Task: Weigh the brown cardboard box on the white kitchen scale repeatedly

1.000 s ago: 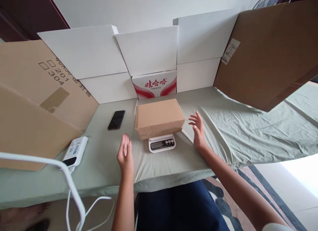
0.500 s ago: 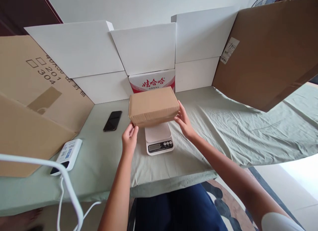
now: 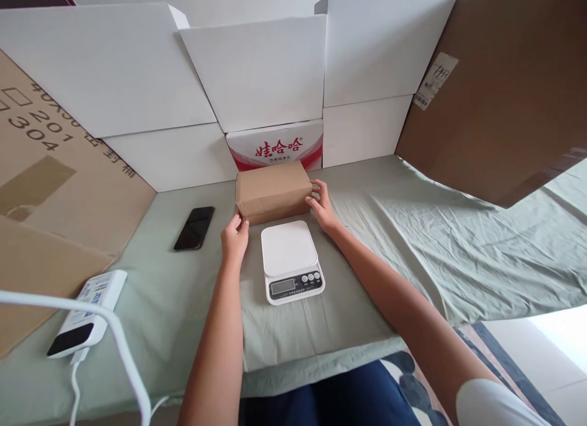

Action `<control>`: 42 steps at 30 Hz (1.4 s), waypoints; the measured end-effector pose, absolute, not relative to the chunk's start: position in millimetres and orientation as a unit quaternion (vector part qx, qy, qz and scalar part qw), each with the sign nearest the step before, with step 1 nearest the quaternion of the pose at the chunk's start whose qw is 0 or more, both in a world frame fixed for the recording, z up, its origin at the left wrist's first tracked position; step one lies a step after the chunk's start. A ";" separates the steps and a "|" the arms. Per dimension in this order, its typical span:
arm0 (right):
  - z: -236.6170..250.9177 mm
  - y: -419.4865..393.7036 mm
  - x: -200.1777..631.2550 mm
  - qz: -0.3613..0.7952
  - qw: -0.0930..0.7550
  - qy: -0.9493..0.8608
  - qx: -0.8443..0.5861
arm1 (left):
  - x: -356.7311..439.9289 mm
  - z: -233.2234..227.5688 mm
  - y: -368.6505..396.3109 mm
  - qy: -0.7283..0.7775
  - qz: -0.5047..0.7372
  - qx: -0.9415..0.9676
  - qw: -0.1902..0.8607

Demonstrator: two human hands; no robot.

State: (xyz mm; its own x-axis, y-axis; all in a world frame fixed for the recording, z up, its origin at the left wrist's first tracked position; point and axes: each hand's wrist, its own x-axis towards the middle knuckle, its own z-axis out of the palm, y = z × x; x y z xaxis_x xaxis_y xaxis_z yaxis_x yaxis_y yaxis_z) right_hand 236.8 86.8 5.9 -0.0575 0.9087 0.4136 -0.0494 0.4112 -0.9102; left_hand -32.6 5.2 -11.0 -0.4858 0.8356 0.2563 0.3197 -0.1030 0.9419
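Note:
A closed brown cardboard box [image 3: 274,189] is held between my two hands, just behind a white digital kitchen scale [image 3: 290,249]. My left hand [image 3: 235,235] pinches the box's near left corner, thumb and fingers curled around it. At the box's right end, my right hand [image 3: 323,207] presses its thumb and fingertips against the edge. The box appears to rest on the green cloth, its underside hidden from me. Nothing lies on the scale's platform, and its display looks blank.
A black phone [image 3: 194,228] lies left of the scale. Farther left is a white power bank [image 3: 89,313] with a cable, below a white curved tube [image 3: 121,340]. White boxes [image 3: 257,71] line the back; large brown cartons [image 3: 495,102] stand at both sides.
The brown box has moved back and down from above the scale, with both hands on it. The scale's platform now shows fully. My view has tilted down and come closer.

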 end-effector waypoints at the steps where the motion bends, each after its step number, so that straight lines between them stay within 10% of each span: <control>1: 8.4 90.8 242.0 0.389 0.609 -0.581 -0.373 | -39.9 -7.7 3.9 0.622 0.620 0.420 0.230; 9: 11.1 127.8 309.2 0.283 0.747 -0.365 -0.479 | -83.0 19.6 -16.6 0.492 0.814 0.211 0.226; 28: 7.7 91.2 246.7 0.467 0.554 -0.565 -0.394 | -43.3 2.5 3.6 0.537 0.716 0.318 0.312; 42: 3.6 72.6 235.1 0.383 0.550 -0.655 -0.348 | -21.1 -9.9 6.9 0.560 0.619 0.478 0.275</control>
